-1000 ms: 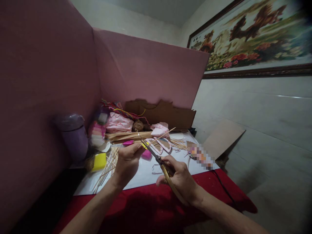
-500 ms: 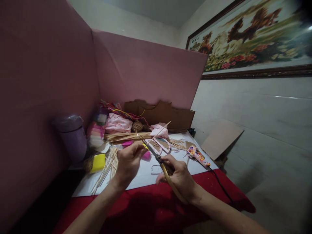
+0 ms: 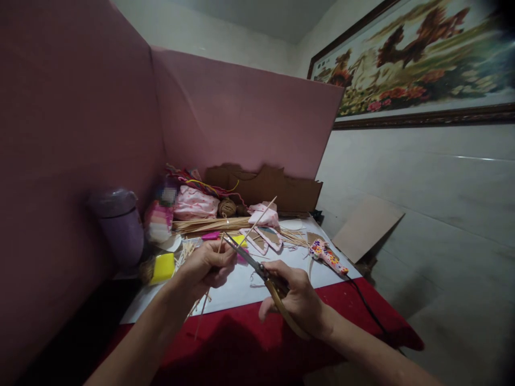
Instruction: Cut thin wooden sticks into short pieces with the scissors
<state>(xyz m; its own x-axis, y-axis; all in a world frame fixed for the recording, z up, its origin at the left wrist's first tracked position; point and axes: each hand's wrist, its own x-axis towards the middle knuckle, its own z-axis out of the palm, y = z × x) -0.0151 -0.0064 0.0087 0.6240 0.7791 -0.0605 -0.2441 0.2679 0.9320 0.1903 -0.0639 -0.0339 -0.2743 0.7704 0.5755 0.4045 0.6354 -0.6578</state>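
My left hand point(image 3: 207, 268) is closed around a few thin bamboo sticks point(image 3: 257, 219); one points up and to the right, others hang down past the wrist. My right hand point(image 3: 295, 300) grips the tan handles of a pair of scissors point(image 3: 251, 264). The blades point up-left and meet the sticks right beside my left fingers. Both hands hover over a white sheet point(image 3: 241, 287) lying on a red cloth point(image 3: 257, 343).
A bundle of bamboo sticks point(image 3: 211, 224), loose sticks, pink fabric point(image 3: 195, 203), a twine ball point(image 3: 227, 207), cut cardboard point(image 3: 265, 187) and a patterned glue gun point(image 3: 326, 255) with its cord lie on the table. A purple cup point(image 3: 118, 225) and yellow block point(image 3: 163, 267) sit left. Pink boards enclose the back and left.
My left hand has dropped lower and turned, so sticks now hang down below it. The scissors have swung slightly left and down toward the sticks. The right hand stays nearly in place.
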